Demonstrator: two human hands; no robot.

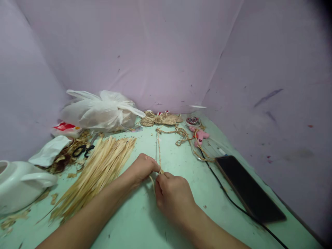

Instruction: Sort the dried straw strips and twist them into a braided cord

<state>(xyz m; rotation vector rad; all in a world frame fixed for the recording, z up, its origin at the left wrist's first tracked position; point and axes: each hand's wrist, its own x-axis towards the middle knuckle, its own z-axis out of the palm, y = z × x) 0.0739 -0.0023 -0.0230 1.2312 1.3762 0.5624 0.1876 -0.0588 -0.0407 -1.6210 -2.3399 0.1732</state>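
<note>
Straw beside left hand, glue gun beyond right hand; fingers clamped on cord.

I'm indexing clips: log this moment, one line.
left hand: pinching straw cord | right hand: gripping cord's near end | left: straw strips | right: pink glue gun

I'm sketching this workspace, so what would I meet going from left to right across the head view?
White jug, pale straw bundle, left hand, right hand, pink glue gun, black flat device.
</note>
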